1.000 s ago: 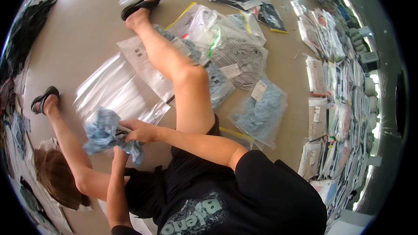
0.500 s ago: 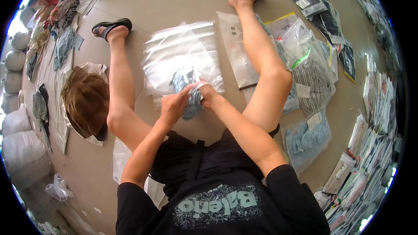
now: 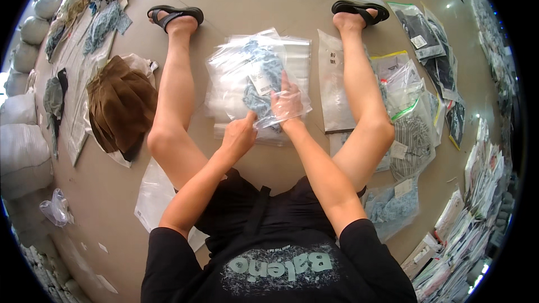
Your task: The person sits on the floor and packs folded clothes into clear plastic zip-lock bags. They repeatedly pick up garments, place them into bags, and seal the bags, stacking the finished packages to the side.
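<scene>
A blue patterned garment (image 3: 264, 73) lies inside a clear plastic bag (image 3: 233, 62), with a white tag (image 3: 261, 84) on top of it. The bag rests on a stack of clear bags (image 3: 303, 56) on the floor between my legs. My left hand (image 3: 240, 134) is closed, pinching the near edge of the bag. Fingers stretched out, my right hand (image 3: 287, 101) lies against the right side of the garment. Plastic crosses that hand; whether it is inside or under the bag I cannot tell.
A brown pleated skirt (image 3: 118, 104) lies beyond my left leg. Right of my right leg are bagged garments, one striped (image 3: 414, 146) and one light blue (image 3: 396, 205). Packets are piled at the far right (image 3: 477, 185). White bundles (image 3: 25, 151) line the left side.
The garment, earlier bunched between both hands, is now spread farther forward within the clear bag, its tag showing. My right hand has opened and moved forward; my left hand has shifted slightly right.
</scene>
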A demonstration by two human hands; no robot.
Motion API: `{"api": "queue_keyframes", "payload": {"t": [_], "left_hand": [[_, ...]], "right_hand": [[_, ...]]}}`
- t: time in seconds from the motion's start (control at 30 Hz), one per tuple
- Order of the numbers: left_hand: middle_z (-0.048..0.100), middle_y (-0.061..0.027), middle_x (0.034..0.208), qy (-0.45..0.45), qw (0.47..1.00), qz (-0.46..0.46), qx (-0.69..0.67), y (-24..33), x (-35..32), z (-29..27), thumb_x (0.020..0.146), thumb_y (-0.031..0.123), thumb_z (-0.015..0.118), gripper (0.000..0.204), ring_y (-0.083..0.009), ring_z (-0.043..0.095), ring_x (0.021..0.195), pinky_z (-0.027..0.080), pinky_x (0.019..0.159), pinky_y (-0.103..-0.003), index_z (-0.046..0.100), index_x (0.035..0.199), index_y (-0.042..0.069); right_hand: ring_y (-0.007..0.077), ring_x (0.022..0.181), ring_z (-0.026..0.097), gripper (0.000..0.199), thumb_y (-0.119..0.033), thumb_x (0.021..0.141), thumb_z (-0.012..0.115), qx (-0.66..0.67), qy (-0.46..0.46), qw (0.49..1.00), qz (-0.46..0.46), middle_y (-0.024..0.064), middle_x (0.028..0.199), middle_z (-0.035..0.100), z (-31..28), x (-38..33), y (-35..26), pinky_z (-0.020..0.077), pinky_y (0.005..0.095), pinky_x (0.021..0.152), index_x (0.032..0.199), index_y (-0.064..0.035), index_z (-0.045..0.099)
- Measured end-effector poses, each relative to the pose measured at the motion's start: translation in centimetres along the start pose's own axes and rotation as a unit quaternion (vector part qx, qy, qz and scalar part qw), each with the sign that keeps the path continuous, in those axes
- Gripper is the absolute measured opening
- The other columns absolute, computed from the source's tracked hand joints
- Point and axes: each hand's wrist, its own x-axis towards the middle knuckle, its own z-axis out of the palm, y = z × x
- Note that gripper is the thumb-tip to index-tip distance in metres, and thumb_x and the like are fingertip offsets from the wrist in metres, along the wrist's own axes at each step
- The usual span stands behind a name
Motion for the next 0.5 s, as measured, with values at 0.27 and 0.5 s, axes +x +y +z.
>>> {"api": "queue_keyframes", "payload": {"t": [0.27, 0.5], "left_hand": [[0.064, -0.0168, 0.083, -0.003, 0.999, 0.034, 0.029, -0.7, -0.7, 2.0, 0.087, -0.002, 0.059, 0.013, -0.0399, 0.064, 0.084, 0.050, 0.076, -0.051, 0.055, 0.098, 0.005], [0.064, -0.0131, 0.092, -0.004, 0.998, 0.036, 0.058, -1.4, -1.1, 2.7, 0.087, -0.001, 0.059, 0.014, -0.0371, 0.065, 0.090, 0.050, 0.078, -0.048, 0.056, 0.099, 0.006]], "right_hand": [[0.0364, 0.116, 0.068, 0.069, -0.025, 0.097, 0.076, 0.360, 0.035, 0.930, 0.067, 0.0221, 0.127, 0.068, 1.6, 1.1, 0.0, 0.0551, 0.0425, 0.102, 0.158, -0.0084, 0.048], [0.0426, 0.117, 0.070, 0.079, -0.018, 0.094, 0.077, 0.084, -0.094, 0.985, -0.117, 0.0251, 0.127, 0.072, 1.3, -3.9, 2.8, 0.0565, 0.0496, 0.100, 0.164, -0.0121, 0.041]]}}
